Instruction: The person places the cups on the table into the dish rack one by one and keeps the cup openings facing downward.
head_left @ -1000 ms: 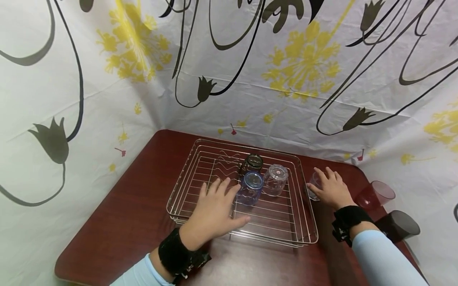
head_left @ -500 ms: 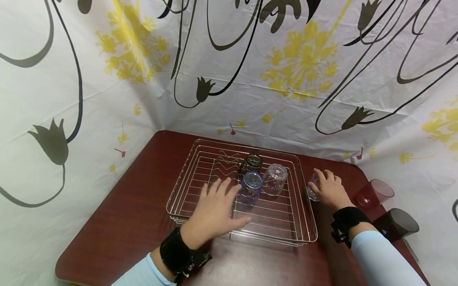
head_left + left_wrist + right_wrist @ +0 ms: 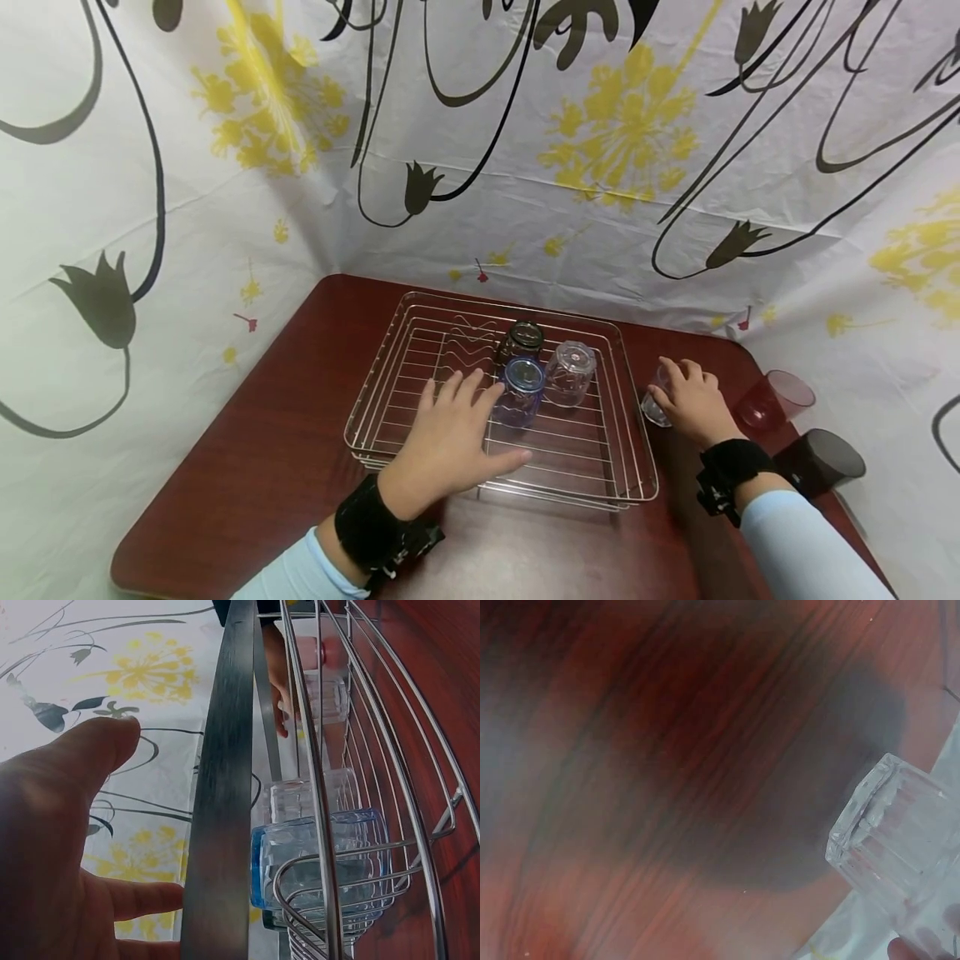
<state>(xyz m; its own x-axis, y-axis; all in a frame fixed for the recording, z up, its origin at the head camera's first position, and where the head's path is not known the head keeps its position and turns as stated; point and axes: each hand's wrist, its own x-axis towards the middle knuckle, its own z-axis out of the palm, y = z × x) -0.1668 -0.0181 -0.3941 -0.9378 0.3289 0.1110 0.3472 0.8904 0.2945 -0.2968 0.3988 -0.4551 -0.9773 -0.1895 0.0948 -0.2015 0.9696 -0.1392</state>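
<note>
Above the front left of a wire dish rack [image 3: 558, 497], my left hand [image 3: 442, 437] hovers with fingers spread and holds nothing. Its fingertips overlap the blue glass [image 3: 521, 400] in the head view. That glass stands upside down in the rack beside a dark glass [image 3: 522, 335] and a clear glass [image 3: 572, 375]. To the right of the rack, my right hand [image 3: 697, 404] grips a second clear glass [image 3: 657, 408], fingers curled over its upper part. In the right wrist view this glass [image 3: 900, 832] shows its thick base, with fingertips [image 3: 909, 949] against its side.
A red translucent tumbler [image 3: 776, 400] and a dark grey tumbler [image 3: 821, 460] lie on their sides near the right table edge. The dark red table [image 3: 217, 467] is bordered by a patterned white curtain [image 3: 480, 225] at the back and sides.
My right hand and the clear glass in it have shifted slightly right and toward me, away from the rack's side. The left hand stays over the rack.
</note>
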